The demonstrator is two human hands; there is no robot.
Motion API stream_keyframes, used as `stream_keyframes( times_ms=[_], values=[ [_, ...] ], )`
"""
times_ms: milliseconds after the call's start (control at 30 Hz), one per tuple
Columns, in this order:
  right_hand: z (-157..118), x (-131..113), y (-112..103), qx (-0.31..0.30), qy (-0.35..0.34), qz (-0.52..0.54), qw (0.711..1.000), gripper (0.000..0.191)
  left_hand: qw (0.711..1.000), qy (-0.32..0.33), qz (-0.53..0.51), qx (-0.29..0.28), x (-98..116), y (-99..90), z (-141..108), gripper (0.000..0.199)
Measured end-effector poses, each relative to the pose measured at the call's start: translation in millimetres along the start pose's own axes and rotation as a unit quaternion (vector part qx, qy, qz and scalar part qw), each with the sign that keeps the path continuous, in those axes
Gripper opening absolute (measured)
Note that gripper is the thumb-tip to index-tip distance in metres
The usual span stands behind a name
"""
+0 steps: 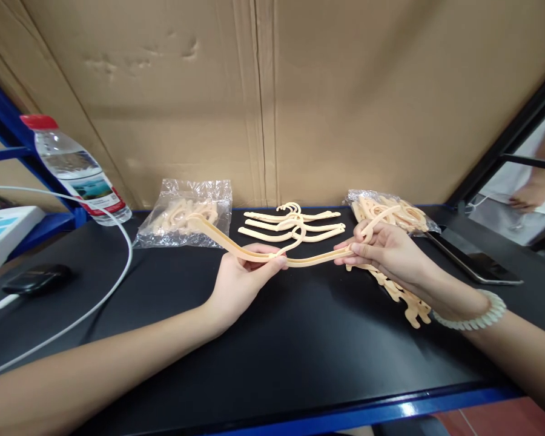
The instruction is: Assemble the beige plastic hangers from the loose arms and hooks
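Note:
A cream plastic clothes hanger [224, 242] is held up over the black table, its hook upright near the middle. My left hand [238, 281] pinches it just below the hook, thumb in front. Toward the hanger's right end, my right hand [386, 251] grips with thumb and fingers; a cream strip slants up from that grip, and where it joins is hidden. Behind my hands, several similar hangers [293, 229] lie in a row, hooks away from me. Below my right hand lies a group of loose cream pieces [397, 290], partly covered by it.
Clear plastic bags of cream parts lie at back left [181, 212] and back right [390, 209]. A water bottle [84, 175], white cable [125, 272] and black device [36, 278] are leftward; a phone [472, 260] is rightward. Cardboard [345, 103] stands behind. Another person's hand [529, 195] shows far right.

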State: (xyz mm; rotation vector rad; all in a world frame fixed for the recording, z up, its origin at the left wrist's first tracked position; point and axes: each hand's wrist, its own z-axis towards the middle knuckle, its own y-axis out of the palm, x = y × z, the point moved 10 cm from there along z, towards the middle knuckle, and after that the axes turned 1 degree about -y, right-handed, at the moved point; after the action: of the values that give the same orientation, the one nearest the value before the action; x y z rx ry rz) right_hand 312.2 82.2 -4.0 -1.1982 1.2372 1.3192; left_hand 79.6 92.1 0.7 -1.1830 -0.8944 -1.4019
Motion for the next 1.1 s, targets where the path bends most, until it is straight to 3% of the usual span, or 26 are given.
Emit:
stream_keyframes(
  times_ms=[567, 900, 1100],
  values=[
    [0, -7, 9, -0.05, -0.04, 0.015, 0.998, 0.032, 0.993, -0.069, -0.096, 0.011, -16, 0.6, 2, 0.018],
    [1, -22, 3, -0.001, -0.085, -0.061, 0.995, 0.038, 0.989, -0.086, -0.123, 0.01, -18, 1.6, 3, 0.02],
    [5, -17, 1, -0.042, -0.064, -0.035, 0.996, 0.031, 0.979, -0.114, -0.166, 0.03, -19, -0.3, 3, 0.023]
  ],
)
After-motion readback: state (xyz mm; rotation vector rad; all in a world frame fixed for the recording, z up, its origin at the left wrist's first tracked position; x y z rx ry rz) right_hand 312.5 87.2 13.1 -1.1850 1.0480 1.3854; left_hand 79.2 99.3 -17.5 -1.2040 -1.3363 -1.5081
